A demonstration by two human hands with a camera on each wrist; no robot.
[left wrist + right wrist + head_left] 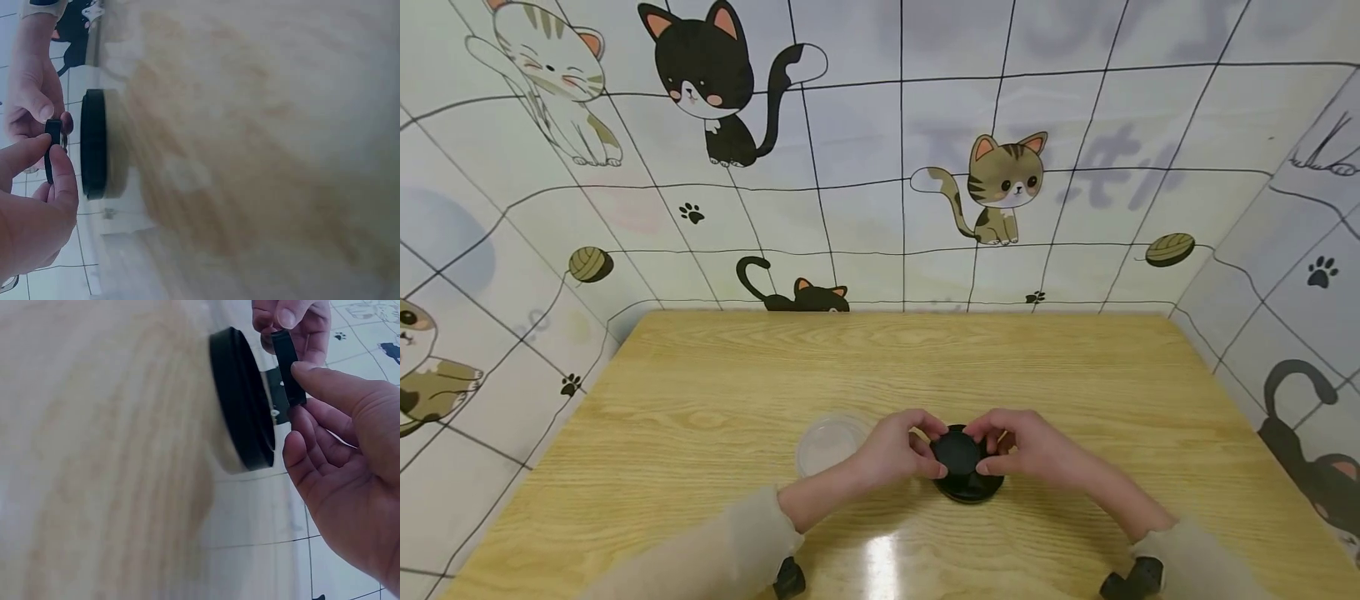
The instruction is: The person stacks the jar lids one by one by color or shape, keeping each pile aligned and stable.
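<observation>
Between my two hands is a small flat black disc (958, 452), held a little above a wider black round container (970, 492) on the table. My left hand (895, 448) pinches the disc's left edge with thumb and fingers. Opposite it, my right hand (1033, 446) pinches the right edge. In the left wrist view the disc (54, 129) appears edge-on, apart from the container (94, 144). From the right wrist, the container (236, 403) shows a raised rim, and the disc (288, 369) is gripped by both hands. The container's inside is mostly hidden.
A clear, round plastic piece (823, 446) lies on the wooden table (880, 367), just left of my left hand and partly behind it. Cloth walls (865, 208) printed with cats and grid lines stand behind the table and at both sides.
</observation>
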